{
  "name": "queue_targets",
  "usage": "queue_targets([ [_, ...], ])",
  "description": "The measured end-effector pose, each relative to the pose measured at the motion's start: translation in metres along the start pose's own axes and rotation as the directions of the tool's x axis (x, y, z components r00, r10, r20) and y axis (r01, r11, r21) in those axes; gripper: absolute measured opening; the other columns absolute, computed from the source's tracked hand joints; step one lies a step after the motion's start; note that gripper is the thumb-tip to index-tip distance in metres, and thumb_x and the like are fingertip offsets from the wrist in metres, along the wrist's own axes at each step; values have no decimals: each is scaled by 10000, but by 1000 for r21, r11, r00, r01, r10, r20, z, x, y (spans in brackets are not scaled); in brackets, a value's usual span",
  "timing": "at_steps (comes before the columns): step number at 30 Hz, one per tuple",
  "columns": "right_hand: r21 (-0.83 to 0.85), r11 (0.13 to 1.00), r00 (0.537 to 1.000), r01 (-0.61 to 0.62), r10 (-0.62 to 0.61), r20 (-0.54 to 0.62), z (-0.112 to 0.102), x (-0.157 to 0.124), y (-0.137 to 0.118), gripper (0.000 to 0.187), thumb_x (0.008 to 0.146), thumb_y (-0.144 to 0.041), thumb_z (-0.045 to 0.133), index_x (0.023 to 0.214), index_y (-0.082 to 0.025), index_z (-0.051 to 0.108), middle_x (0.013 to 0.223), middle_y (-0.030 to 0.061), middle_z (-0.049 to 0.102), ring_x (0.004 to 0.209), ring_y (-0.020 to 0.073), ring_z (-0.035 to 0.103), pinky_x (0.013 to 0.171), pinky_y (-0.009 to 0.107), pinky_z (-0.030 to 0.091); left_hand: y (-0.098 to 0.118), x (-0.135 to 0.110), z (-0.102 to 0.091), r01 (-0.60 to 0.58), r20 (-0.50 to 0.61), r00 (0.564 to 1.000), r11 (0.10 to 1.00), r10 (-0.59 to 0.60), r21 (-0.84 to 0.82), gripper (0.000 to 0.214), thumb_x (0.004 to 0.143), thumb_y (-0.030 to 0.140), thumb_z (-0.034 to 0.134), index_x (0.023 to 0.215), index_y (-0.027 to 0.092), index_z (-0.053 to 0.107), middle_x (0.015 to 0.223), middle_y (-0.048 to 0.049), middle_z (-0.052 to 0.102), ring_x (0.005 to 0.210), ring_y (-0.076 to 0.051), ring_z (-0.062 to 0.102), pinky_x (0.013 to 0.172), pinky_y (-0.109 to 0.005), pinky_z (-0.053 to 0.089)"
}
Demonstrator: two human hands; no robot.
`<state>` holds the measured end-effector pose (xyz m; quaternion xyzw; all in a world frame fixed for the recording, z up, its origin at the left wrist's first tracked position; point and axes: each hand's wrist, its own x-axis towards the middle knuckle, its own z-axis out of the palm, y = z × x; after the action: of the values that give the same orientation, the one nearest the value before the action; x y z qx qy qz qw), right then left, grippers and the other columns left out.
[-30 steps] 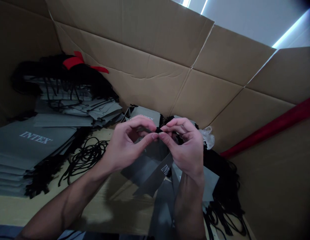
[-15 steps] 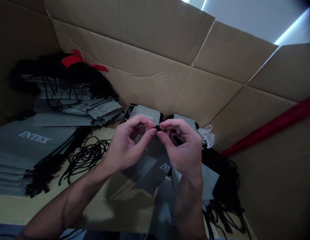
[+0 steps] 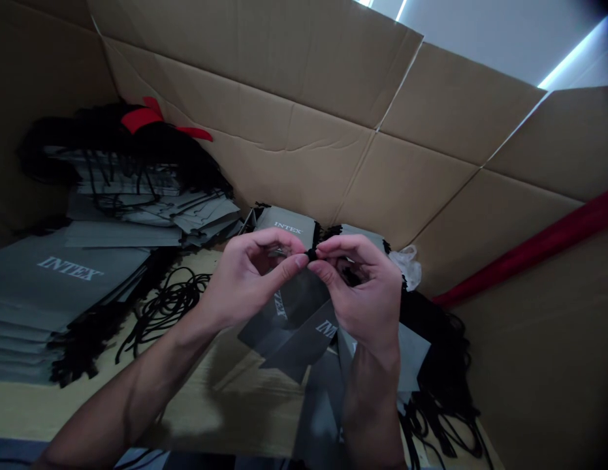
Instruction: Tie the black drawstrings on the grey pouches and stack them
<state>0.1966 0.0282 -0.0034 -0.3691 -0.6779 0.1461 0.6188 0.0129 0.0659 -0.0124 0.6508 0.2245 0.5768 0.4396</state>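
Note:
My left hand (image 3: 245,281) and my right hand (image 3: 365,294) meet at chest height, fingertips pinched together on a short piece of black cord (image 3: 311,253). Below the hands hangs a grey paper bag (image 3: 294,326) printed INTEX, partly hidden by my wrists. Whether the cord is fixed to that bag I cannot tell. Both hands are closed in a pinch.
A stack of flat grey INTEX bags (image 3: 49,281) lies at the left, with more bags and a red ribbon (image 3: 147,117) behind. Loose black cords (image 3: 166,307) lie on the cardboard floor. Cardboard walls (image 3: 308,117) surround the area; a red tube (image 3: 529,248) leans at right.
The hands stay pinched on the cord in almost the same place. The grey bag below has turned a little, so a second INTEX print shows.

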Motion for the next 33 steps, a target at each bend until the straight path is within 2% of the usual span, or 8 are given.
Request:
queue_targets([
  [4, -34, 999, 1000, 1, -1, 8, -1, -1, 2, 179, 961, -115, 849, 1062, -253, 796, 977, -17, 826, 852, 140, 782, 739, 264, 633, -1, -4, 2, -115, -9, 993, 975, 118, 192, 57, 1002, 218, 795, 970, 179, 768, 901, -14, 722, 791, -118, 659, 663, -198, 529],
  [7, -79, 997, 1000, 16, -14, 20, -2, -1, 2, 180, 971, -117, 837, 1082, -252, 794, 995, -9, 824, 848, 144, 764, 726, 289, 601, -2, -6, 2, -141, 26, 990, 965, 138, 221, 38, 1021, 208, 756, 995, 184, 745, 919, -14, 698, 803, -125, 652, 678, -216, 529],
  [14, -60, 998, 996, 2, 4, 91, -3, -1, -2, 177, 988, -115, 797, 1099, -252, 780, 1006, -20, 803, 839, 128, 733, 736, 262, 597, -1, -3, -2, -57, 74, 996, 995, 51, 81, 66, 1038, 224, 751, 1002, 173, 731, 959, -32, 679, 867, -139, 642, 744, -230, 536],
  [18, -17, 1000, 993, -7, 9, 116, -1, -1, -3, 242, 971, -88, 778, 1137, -264, 769, 1007, -38, 783, 811, 113, 707, 708, 240, 576, 0, -2, -5, -3, 106, 994, 1000, 2, 9, 127, 1031, 274, 803, 996, 171, 737, 945, -29, 667, 822, -128, 592, 681, -226, 483],
  [21, -4, 1000, 993, -4, 4, 121, 1, -2, -3, 284, 971, -68, 744, 1162, -275, 782, 1017, -35, 785, 837, 123, 721, 751, 258, 589, 1, -1, -7, 27, 120, 993, 999, -23, -31, 185, 998, 308, 864, 986, 177, 735, 904, -18, 666, 751, -113, 554, 622, -223, 446],
  [24, -42, 999, 994, 2, 2, 113, 2, -2, -3, 302, 968, -61, 728, 1160, -280, 808, 1035, -27, 799, 853, 134, 729, 800, 286, 605, 2, 1, -9, 37, 111, 993, 998, -32, -47, 225, 972, 337, 899, 967, 183, 735, 847, -10, 669, 693, -113, 548, 587, -230, 443],
  [28, -67, 998, 997, 2, 3, 82, 2, 0, -5, 241, 972, -102, 752, 1129, -270, 824, 1026, -15, 819, 800, 137, 722, 731, 289, 606, 3, 3, -9, 47, 91, 995, 998, -43, -43, 248, 935, 363, 935, 960, 185, 764, 793, -12, 686, 668, -127, 586, 571, -237, 475],
  [33, -92, 996, 998, 17, -12, 60, 1, 0, -6, 207, 967, -133, 779, 1110, -269, 840, 989, -9, 830, 809, 153, 748, 747, 296, 636, 2, 1, -6, -7, 45, 999, 1000, 7, -2, 152, 952, 265, 905, 1053, 186, 822, 917, -38, 788, 770, -128, 687, 644, -209, 545],
])
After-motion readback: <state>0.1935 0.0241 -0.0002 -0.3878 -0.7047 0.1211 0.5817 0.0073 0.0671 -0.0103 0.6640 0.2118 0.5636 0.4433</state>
